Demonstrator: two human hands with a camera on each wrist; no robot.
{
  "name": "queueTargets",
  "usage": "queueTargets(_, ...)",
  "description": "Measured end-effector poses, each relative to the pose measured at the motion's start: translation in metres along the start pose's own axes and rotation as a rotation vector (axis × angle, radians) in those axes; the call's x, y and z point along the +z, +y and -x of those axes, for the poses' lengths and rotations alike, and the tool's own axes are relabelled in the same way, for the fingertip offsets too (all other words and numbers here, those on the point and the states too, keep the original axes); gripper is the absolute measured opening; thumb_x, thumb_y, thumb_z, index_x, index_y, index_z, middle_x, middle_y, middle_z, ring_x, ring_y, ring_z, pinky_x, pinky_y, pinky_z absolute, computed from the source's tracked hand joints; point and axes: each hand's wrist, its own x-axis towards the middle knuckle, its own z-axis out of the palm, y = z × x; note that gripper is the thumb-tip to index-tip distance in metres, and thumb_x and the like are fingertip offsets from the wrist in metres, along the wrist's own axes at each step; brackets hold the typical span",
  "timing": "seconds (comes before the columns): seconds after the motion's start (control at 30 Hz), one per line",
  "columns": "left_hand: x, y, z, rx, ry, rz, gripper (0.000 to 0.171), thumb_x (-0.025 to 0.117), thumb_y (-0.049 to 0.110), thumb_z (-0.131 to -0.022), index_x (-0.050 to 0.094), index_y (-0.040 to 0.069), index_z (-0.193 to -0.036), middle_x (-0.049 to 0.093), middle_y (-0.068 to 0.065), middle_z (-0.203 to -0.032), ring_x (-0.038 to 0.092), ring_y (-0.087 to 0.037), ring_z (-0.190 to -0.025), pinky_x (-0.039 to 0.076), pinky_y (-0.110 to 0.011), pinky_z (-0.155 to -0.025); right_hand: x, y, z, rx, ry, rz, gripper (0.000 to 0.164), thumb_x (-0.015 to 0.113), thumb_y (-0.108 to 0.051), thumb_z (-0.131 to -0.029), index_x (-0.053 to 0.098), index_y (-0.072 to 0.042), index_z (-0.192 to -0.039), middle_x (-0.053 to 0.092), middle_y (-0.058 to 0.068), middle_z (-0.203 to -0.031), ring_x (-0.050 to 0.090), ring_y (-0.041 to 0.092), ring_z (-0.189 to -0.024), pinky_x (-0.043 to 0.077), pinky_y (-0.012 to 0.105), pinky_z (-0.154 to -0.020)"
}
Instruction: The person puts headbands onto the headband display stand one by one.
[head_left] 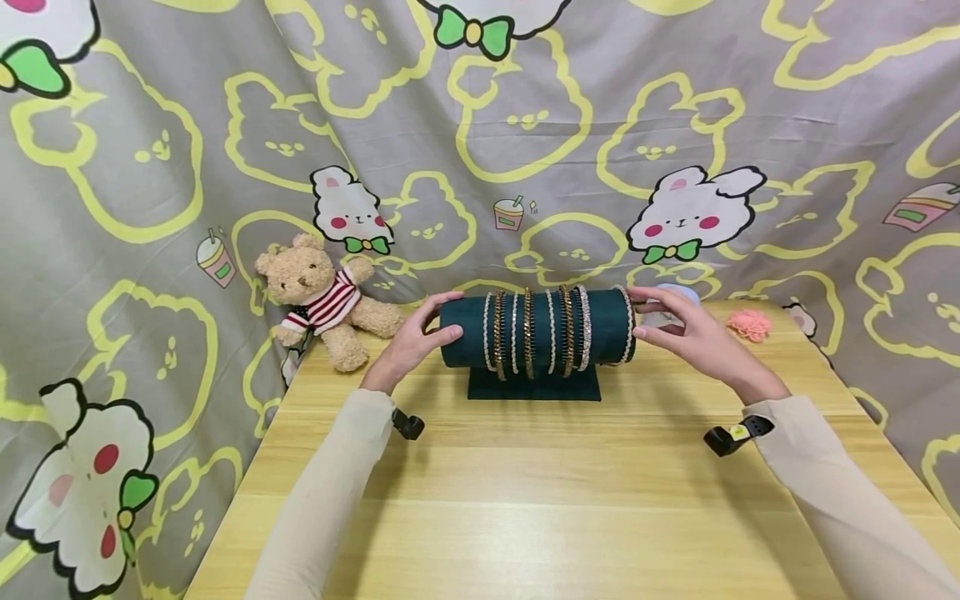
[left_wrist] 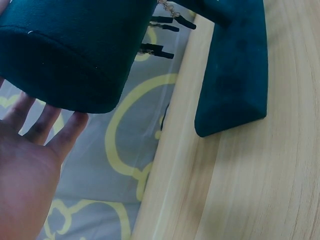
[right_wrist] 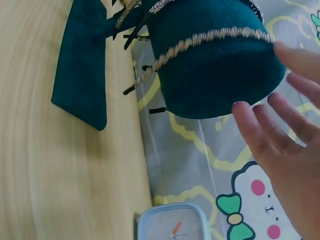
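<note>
A dark teal velvet headband stand [head_left: 534, 387], a horizontal roll on a flat base, stands on the table. Several headbands [head_left: 567, 333], beaded, gold or silvery, arch over the roll; in the wrist views, dark tips hang below it. At the roll's left end is my left hand [head_left: 408, 346], thumb in front and fingers behind; its fingertips touch the rim in the left wrist view. My right hand [head_left: 693, 337] is at the opposite end, beside the outermost headband [right_wrist: 200, 41]. Its fingers are spread loosely near the rim, thumb close to that headband.
A teddy bear [head_left: 322, 300] in a striped shirt sits at the back left. Behind my right hand stands a pale blue clock [right_wrist: 172, 220]. Farther right lies a pink fluffy item [head_left: 750, 325]. A patterned curtain [head_left: 450, 125] hangs behind the wooden table [head_left: 525, 500].
</note>
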Motion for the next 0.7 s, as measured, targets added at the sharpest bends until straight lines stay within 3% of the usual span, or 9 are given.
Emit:
queueTargets(0.1,0.000,0.000,0.000,0.001,-0.001,0.001,0.059,0.073,0.036,-0.105,0.052,0.035,-0.160,0.044,0.004,-0.169,0.043,-0.030,-0.155,0.036,-0.062,-0.128,0.000,0.005,-0.001,-0.001,-0.042,-0.025,0.067,0.070,-0.012,-0.108,0.043,-0.024,-0.168,0.041,0.003,-0.170,0.051,-0.005,-0.136,0.048,0.006,-0.102)
queueTargets(0.23,0.001,0.001,0.001,0.006,-0.004,0.001,0.059,0.073,0.036,-0.105,0.052,0.034,-0.160,0.043,0.004,-0.170,0.042,-0.030,-0.155,0.035,-0.062,-0.129,0.000,0.008,-0.003,-0.018,-0.056,-0.048,0.069,0.071,-0.010,-0.107,0.043,-0.023,-0.168,0.038,0.004,-0.173,0.052,-0.005,-0.138,0.049,0.009,-0.105)
queueTargets(0.5,0.002,0.001,0.000,0.012,-0.002,-0.001,0.060,0.073,0.036,-0.105,0.052,0.033,-0.161,0.045,0.003,-0.169,0.043,-0.029,-0.155,0.032,-0.063,-0.130,0.000,0.010,-0.010,-0.025,-0.059,-0.002,0.069,0.073,-0.012,-0.106,0.044,-0.026,-0.167,0.039,0.002,-0.173,0.040,0.024,-0.156,0.044,0.011,-0.112)
queueTargets(0.57,0.001,0.000,-0.001,0.012,-0.003,0.005,0.060,0.073,0.035,-0.105,0.052,0.031,-0.161,0.046,0.002,-0.168,0.044,-0.030,-0.154,0.033,-0.063,-0.129,0.000,0.009,-0.012,-0.029,-0.058,0.015,0.069,0.074,-0.013,-0.105,0.045,-0.026,-0.167,0.040,0.002,-0.173,0.041,0.026,-0.156,0.046,0.016,-0.115)
queueTargets(0.7,0.001,0.000,-0.001,0.007,-0.006,0.014,0.060,0.073,0.034,-0.105,0.052,0.030,-0.162,0.047,0.001,-0.168,0.045,-0.031,-0.154,0.035,-0.064,-0.127,0.003,0.007,-0.015,-0.030,-0.063,0.035,0.070,0.076,-0.015,-0.104,0.046,-0.025,-0.166,0.039,0.002,-0.173,0.042,0.028,-0.155,0.045,0.045,-0.124)
